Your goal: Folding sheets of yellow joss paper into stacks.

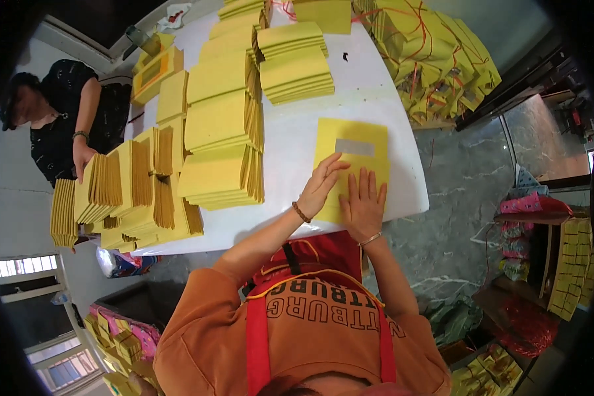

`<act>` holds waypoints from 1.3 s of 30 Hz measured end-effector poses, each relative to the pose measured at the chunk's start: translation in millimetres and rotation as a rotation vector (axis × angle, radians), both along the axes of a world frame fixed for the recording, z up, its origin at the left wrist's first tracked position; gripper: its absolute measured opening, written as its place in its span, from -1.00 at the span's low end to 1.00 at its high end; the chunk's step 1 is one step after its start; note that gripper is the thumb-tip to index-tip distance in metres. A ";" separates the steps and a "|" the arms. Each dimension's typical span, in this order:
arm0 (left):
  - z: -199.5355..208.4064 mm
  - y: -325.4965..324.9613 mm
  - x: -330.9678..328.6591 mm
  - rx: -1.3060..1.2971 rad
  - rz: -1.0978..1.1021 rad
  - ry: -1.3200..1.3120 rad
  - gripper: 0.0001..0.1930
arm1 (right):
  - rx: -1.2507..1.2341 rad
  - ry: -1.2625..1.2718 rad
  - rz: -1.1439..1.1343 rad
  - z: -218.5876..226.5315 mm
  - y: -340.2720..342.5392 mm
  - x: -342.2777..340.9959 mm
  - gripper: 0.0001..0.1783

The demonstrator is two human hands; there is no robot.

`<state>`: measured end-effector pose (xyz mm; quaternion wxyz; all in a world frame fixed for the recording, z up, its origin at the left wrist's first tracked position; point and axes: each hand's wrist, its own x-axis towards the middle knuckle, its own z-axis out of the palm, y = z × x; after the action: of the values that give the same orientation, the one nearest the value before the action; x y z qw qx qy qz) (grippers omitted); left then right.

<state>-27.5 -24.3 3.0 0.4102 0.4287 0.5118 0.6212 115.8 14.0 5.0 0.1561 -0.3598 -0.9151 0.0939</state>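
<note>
In front of me on the table lies a sheet of yellow paper [330,132] with a silver-grey rectangle [356,148] on its upper half. My right hand [365,208] rests flat on the lower right of the sheet, fingers stretched and spread. Over the sheet's left side, my left hand [320,188] has its fingers bent a little and apart, the tips close to the grey rectangle's lower left corner. I see nothing held in it. Whether the left fingertips touch the paper I cannot tell.
Stacks of folded yellow paper [221,122] fill the white table's [290,132] left half, with another stack [297,72] farther back. Across the left side, a co-worker's hand [82,158] touches a stack. Tied yellow bundles [435,59] are heaped beyond the right edge.
</note>
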 end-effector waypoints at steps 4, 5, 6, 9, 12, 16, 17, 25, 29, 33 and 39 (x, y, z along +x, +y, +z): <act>12.6 -1.6 -13.5 0.005 -0.045 0.325 -0.50 | 0.025 -0.003 0.019 -3.2 0.2 -2.2 -0.41; 15.2 -3.1 -17.5 0.025 -0.046 0.868 -0.44 | 0.035 0.002 0.032 -4.5 0.2 -1.7 -0.41; 13.9 -6.3 -19.1 0.024 -0.019 0.876 -0.44 | 0.015 -0.005 0.016 -5.6 0.6 -2.6 -0.41; 1.0 -14.4 -18.3 -0.018 -0.075 1.389 -0.33 | -0.021 -0.005 0.027 -5.6 1.3 -3.9 -0.39; -0.7 -10.9 -16.5 -0.045 -0.101 1.326 -0.26 | -0.105 0.038 0.085 -12.0 15.3 7.0 -0.38; 2.4 -14.5 -18.7 -0.041 -0.109 1.342 -0.24 | -0.169 -0.189 0.014 16.5 19.9 10.8 -0.41; 2.1 -16.7 -18.1 -0.042 -0.140 1.368 -0.22 | -0.161 -0.185 0.054 11.2 22.3 13.4 -0.41; 1.1 -3.8 -10.9 0.116 -0.270 1.514 -0.22 | -0.147 0.083 0.129 -12.5 31.4 27.1 -0.47; -0.2 -1.4 10.2 0.148 -0.089 1.745 -0.48 | -0.204 0.114 0.172 -15.0 32.7 24.6 -0.47; -4.5 5.1 29.0 0.089 0.085 1.757 -0.62 | -0.343 0.237 0.145 -21.1 37.9 28.9 -0.47; -8.3 2.1 19.0 0.199 0.090 1.754 -0.65 | -0.670 0.505 0.162 -11.4 42.9 37.6 -0.43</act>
<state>-8.5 -22.2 -5.4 -0.1940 0.7641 0.6022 0.1258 153.4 56.9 -6.5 0.2420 -0.2831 -0.7924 0.4831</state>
